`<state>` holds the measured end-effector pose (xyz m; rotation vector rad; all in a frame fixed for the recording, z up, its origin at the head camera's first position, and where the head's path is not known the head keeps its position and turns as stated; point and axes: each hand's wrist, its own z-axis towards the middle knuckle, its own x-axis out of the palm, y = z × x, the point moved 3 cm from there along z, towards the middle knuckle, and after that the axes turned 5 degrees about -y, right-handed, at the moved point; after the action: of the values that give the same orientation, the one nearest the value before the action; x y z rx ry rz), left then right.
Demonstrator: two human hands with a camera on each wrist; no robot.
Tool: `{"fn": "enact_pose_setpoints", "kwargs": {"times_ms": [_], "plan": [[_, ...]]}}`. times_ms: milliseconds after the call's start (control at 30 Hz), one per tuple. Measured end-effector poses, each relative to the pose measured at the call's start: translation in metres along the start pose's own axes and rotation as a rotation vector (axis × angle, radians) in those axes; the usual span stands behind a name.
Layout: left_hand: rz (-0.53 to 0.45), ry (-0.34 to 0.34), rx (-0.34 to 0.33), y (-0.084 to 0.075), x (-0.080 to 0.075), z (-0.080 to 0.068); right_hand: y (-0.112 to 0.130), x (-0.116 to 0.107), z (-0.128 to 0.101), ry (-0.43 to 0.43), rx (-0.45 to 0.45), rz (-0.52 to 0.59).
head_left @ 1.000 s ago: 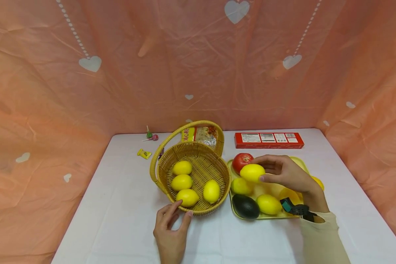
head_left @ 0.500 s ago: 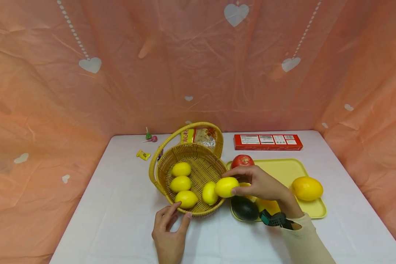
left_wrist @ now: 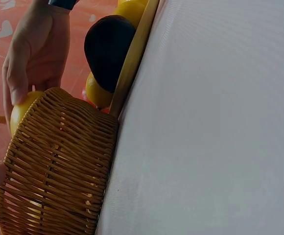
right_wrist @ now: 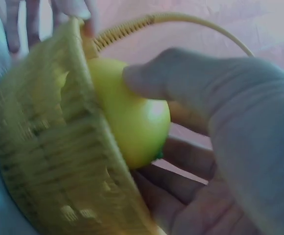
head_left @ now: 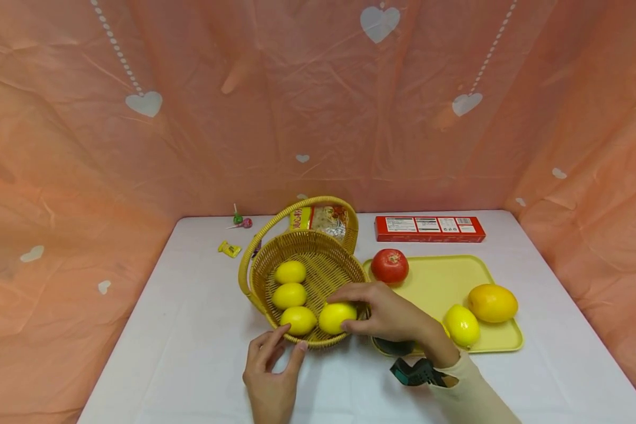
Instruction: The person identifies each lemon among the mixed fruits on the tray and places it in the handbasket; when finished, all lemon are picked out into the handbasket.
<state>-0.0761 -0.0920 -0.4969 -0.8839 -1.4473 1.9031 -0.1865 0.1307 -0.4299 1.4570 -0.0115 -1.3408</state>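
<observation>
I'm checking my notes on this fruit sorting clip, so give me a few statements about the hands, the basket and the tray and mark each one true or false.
1. The right hand holds a lemon inside the wicker basket. True.
2. The left hand grips the basket's handle. False: its fingertips touch the basket's near rim, down at the table.
3. A red tomato lies on the yellow tray. True.
4. The basket contains only the lemon in the right hand. False: three more lemons lie along its left side.
5. The red box stands on the tray. False: it lies on the white table behind the tray.
</observation>
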Motion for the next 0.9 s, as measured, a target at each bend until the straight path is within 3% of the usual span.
{"fn": "enact_pose_setpoints", "kwargs": {"times_ms": [167,400,600,900], "plan": [[-0.005,-0.007,0.012,0.0,-0.001,0.0,0.009,0.017,0.006,-0.018,-0.038,-0.02],[0.0,-0.005,0.007,-0.001,-0.001,-0.001,0.015,0.02,0.008,-0.062,0.022,0.018],[-0.006,0.002,0.0,-0.001,0.0,0.0,0.004,0.002,0.004,-0.105,0.103,0.096],[-0.009,0.017,-0.002,0.0,0.0,-0.001,-0.041,-0.051,-0.024,-0.118,0.157,0.386]]}}
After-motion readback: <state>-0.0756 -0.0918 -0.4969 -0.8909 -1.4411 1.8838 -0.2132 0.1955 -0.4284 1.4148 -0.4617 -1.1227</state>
